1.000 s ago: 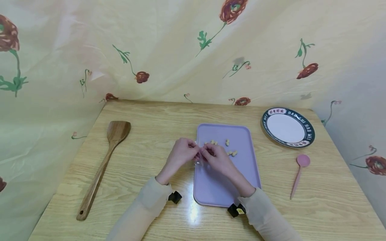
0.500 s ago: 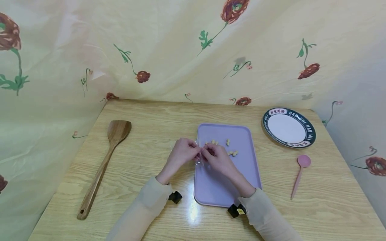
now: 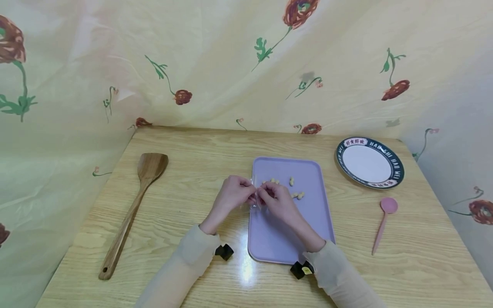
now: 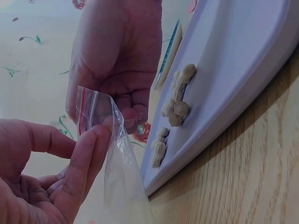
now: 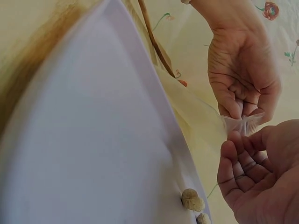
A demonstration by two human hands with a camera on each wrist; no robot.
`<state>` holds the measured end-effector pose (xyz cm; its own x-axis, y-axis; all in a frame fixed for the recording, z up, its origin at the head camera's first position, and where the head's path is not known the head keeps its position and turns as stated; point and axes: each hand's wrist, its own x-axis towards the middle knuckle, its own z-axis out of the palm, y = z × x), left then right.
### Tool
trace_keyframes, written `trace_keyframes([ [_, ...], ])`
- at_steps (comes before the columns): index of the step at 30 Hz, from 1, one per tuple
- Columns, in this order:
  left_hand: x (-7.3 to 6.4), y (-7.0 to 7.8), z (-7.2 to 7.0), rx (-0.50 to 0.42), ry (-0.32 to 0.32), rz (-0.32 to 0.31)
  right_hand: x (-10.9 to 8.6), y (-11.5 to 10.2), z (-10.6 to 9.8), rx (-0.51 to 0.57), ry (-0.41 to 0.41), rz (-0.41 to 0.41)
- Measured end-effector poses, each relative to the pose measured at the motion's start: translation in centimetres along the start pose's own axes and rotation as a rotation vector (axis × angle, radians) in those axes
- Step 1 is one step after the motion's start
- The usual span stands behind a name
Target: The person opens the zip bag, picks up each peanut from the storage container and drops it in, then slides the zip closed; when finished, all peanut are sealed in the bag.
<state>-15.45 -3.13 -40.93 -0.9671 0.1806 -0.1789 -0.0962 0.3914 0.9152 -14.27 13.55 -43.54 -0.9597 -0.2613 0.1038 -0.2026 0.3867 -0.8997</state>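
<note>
Over the left edge of a purple tray (image 3: 269, 244), both hands meet at a clear zip-lock bag (image 4: 122, 168) with a red stripe along its top. My left hand (image 3: 234, 193) pinches the bag's top edge between thumb and fingers. Close beside it, my right hand (image 3: 278, 200) pinches the same edge from the other side. The bag's body hangs down below the fingers, looking flat in the left wrist view. Several unshelled peanuts (image 4: 177, 88) lie on the tray, past the hands; some are partly hidden by the right hand in the head view.
A wooden spatula (image 3: 132, 209) lies on the left of the wooden table (image 3: 192, 149). At the back right stands a white plate (image 3: 366, 164) with a dark green rim, and a pink spoon (image 3: 388, 206) lies in front of it. Flowered cloth (image 3: 215, 64) hangs behind the table.
Both hands stay at the same place with the zip-lock bag between them; only its loose film and the fingers shift slightly. The peanuts have not moved.
</note>
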Motion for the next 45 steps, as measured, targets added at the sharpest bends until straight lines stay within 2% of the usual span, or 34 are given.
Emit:
trace_keyframes([
  [7,0.0,0.0,-0.1,-0.005,0.004,-0.012,0.0,0.0,0.1,-0.019,0.047,0.020],
  [10,0.0,-0.1,-0.2,-0.037,-0.008,-0.014,0.0,-0.1,0.0,-0.020,0.058,0.038],
  [14,0.2,-0.2,-0.4,-0.074,-0.036,-0.011,0.0,-0.1,-0.1,-0.011,0.047,0.051],
  [21,0.3,-0.5,-0.6,-0.073,-0.054,-0.022,0.1,0.0,-0.3,-0.007,0.033,0.062],
  [36,-0.1,-0.2,-1.2,0.064,-0.026,-0.004,0.2,0.1,-1.0,-0.044,0.039,0.053],
  [45,-0.2,0.1,-1.9,0.109,-0.068,-0.012,0.2,0.2,-1.3,-0.052,0.038,0.093],
])
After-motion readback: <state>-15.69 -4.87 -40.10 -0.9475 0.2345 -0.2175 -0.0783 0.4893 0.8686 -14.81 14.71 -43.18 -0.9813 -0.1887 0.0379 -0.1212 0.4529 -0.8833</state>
